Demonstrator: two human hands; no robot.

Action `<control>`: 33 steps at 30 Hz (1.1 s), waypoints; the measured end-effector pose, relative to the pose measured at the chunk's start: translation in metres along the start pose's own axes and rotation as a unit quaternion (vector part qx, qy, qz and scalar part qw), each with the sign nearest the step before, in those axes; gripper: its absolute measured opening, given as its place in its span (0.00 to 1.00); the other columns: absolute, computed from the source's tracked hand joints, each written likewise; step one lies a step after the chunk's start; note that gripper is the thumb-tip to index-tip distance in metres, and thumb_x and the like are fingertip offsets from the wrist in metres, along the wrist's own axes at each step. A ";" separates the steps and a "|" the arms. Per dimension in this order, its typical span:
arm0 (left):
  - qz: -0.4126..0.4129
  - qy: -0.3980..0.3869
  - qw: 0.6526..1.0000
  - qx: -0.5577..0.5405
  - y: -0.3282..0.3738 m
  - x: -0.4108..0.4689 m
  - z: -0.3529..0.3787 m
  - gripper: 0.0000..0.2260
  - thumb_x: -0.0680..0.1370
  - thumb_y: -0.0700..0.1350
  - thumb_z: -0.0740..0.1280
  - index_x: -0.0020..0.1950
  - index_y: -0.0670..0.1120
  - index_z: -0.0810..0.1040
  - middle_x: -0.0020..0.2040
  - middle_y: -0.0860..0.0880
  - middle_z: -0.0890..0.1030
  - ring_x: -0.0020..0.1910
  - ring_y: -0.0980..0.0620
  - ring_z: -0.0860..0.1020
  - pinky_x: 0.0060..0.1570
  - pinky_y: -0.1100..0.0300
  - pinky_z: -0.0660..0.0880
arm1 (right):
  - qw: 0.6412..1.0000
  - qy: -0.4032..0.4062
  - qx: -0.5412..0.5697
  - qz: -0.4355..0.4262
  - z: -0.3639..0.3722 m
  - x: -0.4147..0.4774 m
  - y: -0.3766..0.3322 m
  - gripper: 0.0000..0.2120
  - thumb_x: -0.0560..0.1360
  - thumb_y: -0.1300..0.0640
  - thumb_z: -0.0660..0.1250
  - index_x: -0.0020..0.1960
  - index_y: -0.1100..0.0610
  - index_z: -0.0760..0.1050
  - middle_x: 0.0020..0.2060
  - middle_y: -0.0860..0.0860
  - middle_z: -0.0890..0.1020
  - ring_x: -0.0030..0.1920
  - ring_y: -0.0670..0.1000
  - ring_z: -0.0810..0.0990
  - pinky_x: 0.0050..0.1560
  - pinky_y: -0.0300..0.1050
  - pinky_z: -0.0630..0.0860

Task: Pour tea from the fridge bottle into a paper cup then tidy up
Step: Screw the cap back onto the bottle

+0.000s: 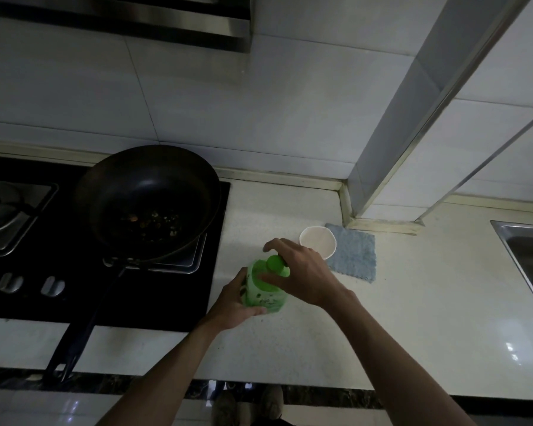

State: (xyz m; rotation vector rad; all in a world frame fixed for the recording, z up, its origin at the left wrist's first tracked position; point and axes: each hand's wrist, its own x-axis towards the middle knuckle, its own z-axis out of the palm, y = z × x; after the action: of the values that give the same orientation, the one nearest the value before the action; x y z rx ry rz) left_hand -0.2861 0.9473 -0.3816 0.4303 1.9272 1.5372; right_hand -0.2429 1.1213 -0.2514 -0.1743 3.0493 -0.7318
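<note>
A green tea bottle point(263, 289) stands upright on the pale countertop point(413, 302), just right of the stove. My left hand point(233, 305) grips its body from the left side. My right hand point(302, 273) curls over the top, fingers and thumb around the green cap point(277, 264). A white paper cup point(317, 241) stands behind my right hand, partly hidden by it; I cannot tell what is inside it.
A black frying pan point(148, 201) with food scraps sits on the black gas stove point(28, 284), its long handle reaching toward the counter's front edge. A blue cloth point(354, 253) lies beside the cup. A steel sink point(530, 253) is at the far right.
</note>
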 end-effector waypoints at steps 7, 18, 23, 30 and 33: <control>0.001 0.003 1.000 0.018 -0.001 0.001 -0.001 0.36 0.64 0.37 0.80 0.62 0.62 0.68 0.58 0.55 0.80 0.56 0.63 0.79 0.52 0.63 0.79 | 0.996 -0.017 0.025 -0.081 -0.011 -0.002 0.012 0.13 0.75 0.54 0.71 0.58 0.56 0.78 0.49 0.49 0.80 0.44 0.47 0.78 0.44 0.48 0.79; 0.010 0.005 0.999 0.030 0.002 0.002 -0.001 0.36 0.63 0.38 0.81 0.64 0.59 0.69 0.56 0.53 0.82 0.55 0.58 0.81 0.48 0.64 0.80 | 0.994 0.102 0.034 -0.024 0.019 -0.008 0.001 0.12 0.76 0.46 0.63 0.47 0.55 0.69 0.36 0.48 0.76 0.32 0.51 0.74 0.32 0.52 0.77; 0.006 -0.004 1.000 0.015 0.004 0.001 0.000 0.36 0.64 0.37 0.81 0.64 0.57 0.69 0.56 0.52 0.81 0.56 0.58 0.80 0.48 0.64 0.79 | 0.989 0.141 0.043 0.013 0.023 -0.015 -0.005 0.14 0.75 0.48 0.68 0.47 0.57 0.70 0.37 0.48 0.76 0.33 0.51 0.76 0.32 0.49 0.78; 0.002 -0.017 1.000 0.010 0.002 0.002 -0.001 0.36 0.64 0.38 0.80 0.67 0.52 0.69 0.58 0.50 0.81 0.57 0.53 0.81 0.52 0.56 0.81 | 0.986 0.150 0.054 0.043 0.026 -0.016 -0.008 0.15 0.75 0.47 0.69 0.48 0.58 0.71 0.39 0.50 0.79 0.35 0.51 0.78 0.35 0.48 0.80; 0.001 -0.018 1.000 0.005 0.003 0.001 0.000 0.35 0.64 0.37 0.80 0.66 0.53 0.69 0.58 0.50 0.81 0.57 0.54 0.81 0.51 0.58 0.80 | 0.983 0.151 0.085 0.064 0.033 -0.017 -0.004 0.19 0.73 0.41 0.66 0.50 0.57 0.71 0.43 0.49 0.78 0.40 0.50 0.77 0.38 0.47 0.79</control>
State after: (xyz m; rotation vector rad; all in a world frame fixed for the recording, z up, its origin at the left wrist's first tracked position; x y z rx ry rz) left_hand -0.2876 0.9486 -0.3792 0.4605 1.9079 1.5123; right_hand -0.2244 1.1045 -0.2790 0.1461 3.2110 -1.0934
